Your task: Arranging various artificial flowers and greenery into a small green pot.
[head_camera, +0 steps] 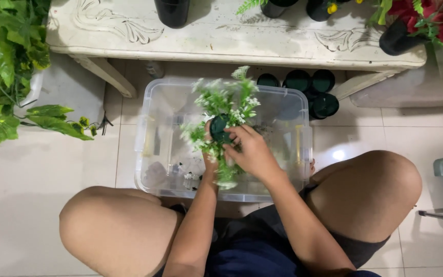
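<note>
Both hands on the plant, over the clear bin!
Right hand (252, 151) curls around the small dark pot (218, 128) of the white-flowered sprig; left hand (210, 154), mostly hidden, grips below, above the clear plastic bin (283, 102).

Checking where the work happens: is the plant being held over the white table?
No. Both hands, left and right, hold the plant over the clear bin on the floor.

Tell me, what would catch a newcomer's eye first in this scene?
Probably the leafy green sprig with small white blossoms, held with a small dark pot in both hands, the left hand and right hand, over a clear plastic bin on the tiled floor. Beyond the bin stands a carved white table bearing dark pots, with red flowers at the far right.
</note>
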